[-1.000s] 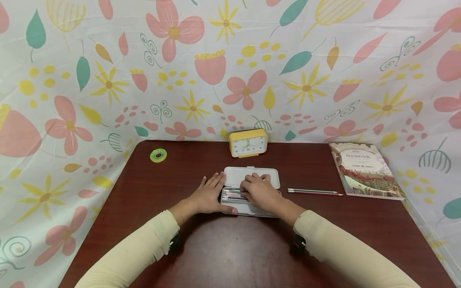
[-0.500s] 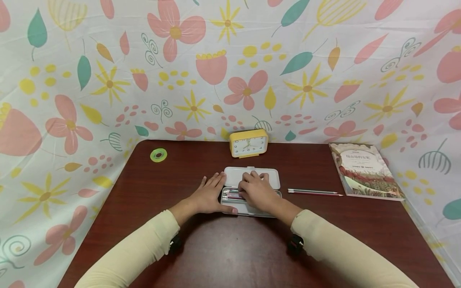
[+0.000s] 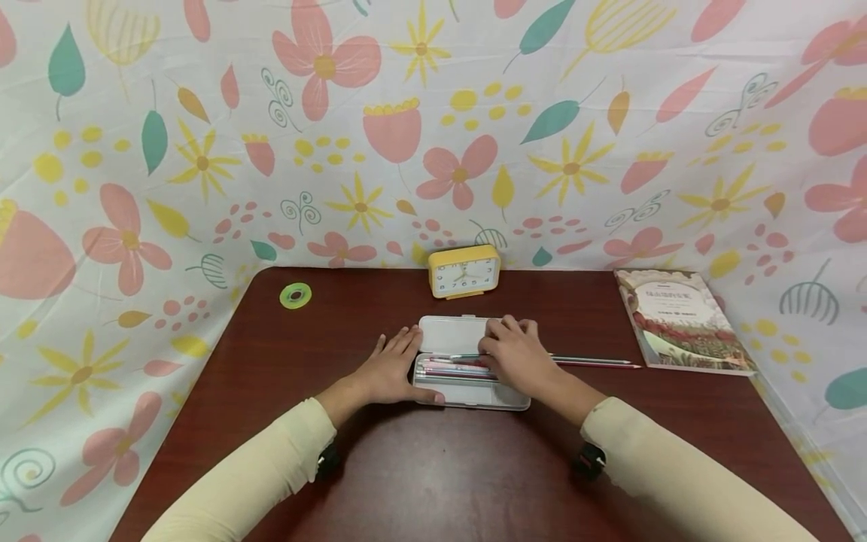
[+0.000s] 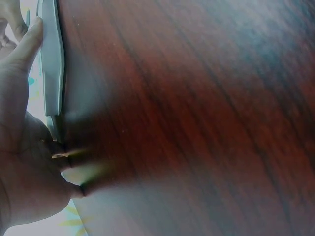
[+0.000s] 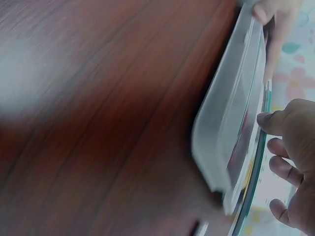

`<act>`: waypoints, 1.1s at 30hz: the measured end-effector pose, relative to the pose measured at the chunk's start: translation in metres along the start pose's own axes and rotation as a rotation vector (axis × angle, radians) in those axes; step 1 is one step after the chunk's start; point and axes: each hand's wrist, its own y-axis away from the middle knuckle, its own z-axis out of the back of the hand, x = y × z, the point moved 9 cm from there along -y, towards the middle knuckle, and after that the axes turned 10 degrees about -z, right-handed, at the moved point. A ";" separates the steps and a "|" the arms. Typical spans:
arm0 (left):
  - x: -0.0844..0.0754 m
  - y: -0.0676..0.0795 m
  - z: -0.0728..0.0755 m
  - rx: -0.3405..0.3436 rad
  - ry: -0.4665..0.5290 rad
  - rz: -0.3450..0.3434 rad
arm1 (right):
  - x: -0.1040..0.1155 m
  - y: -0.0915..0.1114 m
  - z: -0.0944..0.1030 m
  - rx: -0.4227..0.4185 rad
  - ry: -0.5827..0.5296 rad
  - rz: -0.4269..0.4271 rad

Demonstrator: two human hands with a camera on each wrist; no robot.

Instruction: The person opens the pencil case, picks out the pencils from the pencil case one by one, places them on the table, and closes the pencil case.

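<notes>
In the head view a white pencil case [image 3: 450, 335] lies open, its lid laid back. Several pencils [image 3: 450, 372] fill its rear part. My left hand [image 3: 387, 374] steadies the case's left end with straight fingers, its thumb on the front edge. My right hand [image 3: 518, 360] is over the case's right side and pinches a green pencil [image 3: 463, 356] lying level along the hinge side. The right wrist view shows this green pencil [image 5: 257, 164] against the thumb, alongside the case wall [image 5: 216, 123]. In the left wrist view the thumb touches the case [image 4: 52, 64].
Loose pencils [image 3: 603, 362] lie right of the case, close to a book [image 3: 684, 320] at the table's right. A yellow clock [image 3: 464, 272] stands behind the case. A green ring-shaped roll [image 3: 296, 296] is at the back left of the brown table [image 3: 406, 474].
My right hand has moved right and drawn a green pencil up out of the case. My left hand has kept its place.
</notes>
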 end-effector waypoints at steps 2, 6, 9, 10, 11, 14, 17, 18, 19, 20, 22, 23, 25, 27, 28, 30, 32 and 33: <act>0.000 -0.001 0.000 -0.001 0.001 -0.005 | -0.011 0.006 0.004 -0.013 -0.005 -0.011; 0.001 0.000 -0.002 0.004 -0.004 -0.006 | -0.035 0.018 0.010 -0.042 -0.006 -0.040; 0.002 0.000 -0.003 0.008 -0.010 -0.005 | -0.054 0.028 0.014 -0.061 0.009 -0.067; 0.002 0.000 -0.003 0.008 -0.010 -0.004 | -0.060 0.032 0.015 -0.065 0.012 -0.079; 0.001 0.000 -0.003 0.008 -0.009 -0.004 | -0.066 0.036 0.016 -0.065 0.014 -0.093; 0.001 0.000 -0.004 0.008 -0.008 -0.002 | -0.084 0.046 0.019 -0.068 0.015 -0.124; 0.001 0.000 -0.003 0.004 -0.005 0.000 | -0.099 0.056 0.023 -0.070 0.011 -0.147; 0.001 -0.001 -0.003 0.003 -0.006 0.000 | -0.103 0.059 0.024 -0.074 0.012 -0.150; 0.001 -0.001 -0.003 0.003 -0.006 0.001 | -0.107 0.062 0.025 -0.075 0.009 -0.154; 0.002 -0.001 -0.004 0.002 -0.006 0.002 | -0.110 0.065 0.026 -0.079 0.008 -0.157; 0.002 -0.001 -0.004 0.003 -0.006 0.002 | -0.116 0.071 0.026 -0.085 0.012 -0.157; 0.002 -0.001 -0.004 0.001 -0.007 0.001 | -0.118 0.074 0.026 -0.088 0.013 -0.156; 0.003 -0.001 -0.004 0.003 -0.009 0.002 | -0.122 0.078 0.026 -0.099 0.017 -0.150; 0.002 0.000 -0.004 0.003 -0.012 0.000 | -0.124 0.081 0.027 -0.114 0.025 -0.142; 0.002 0.000 -0.004 0.002 -0.012 0.000 | -0.125 0.083 0.027 -0.123 0.029 -0.137; 0.002 0.000 -0.004 0.003 -0.014 -0.001 | -0.126 0.085 0.028 -0.138 0.033 -0.130; 0.002 -0.001 -0.004 0.003 -0.013 0.000 | -0.127 0.087 0.028 -0.145 0.034 -0.124; 0.002 -0.001 -0.004 0.003 -0.012 0.000 | -0.127 0.087 0.027 -0.147 0.034 -0.121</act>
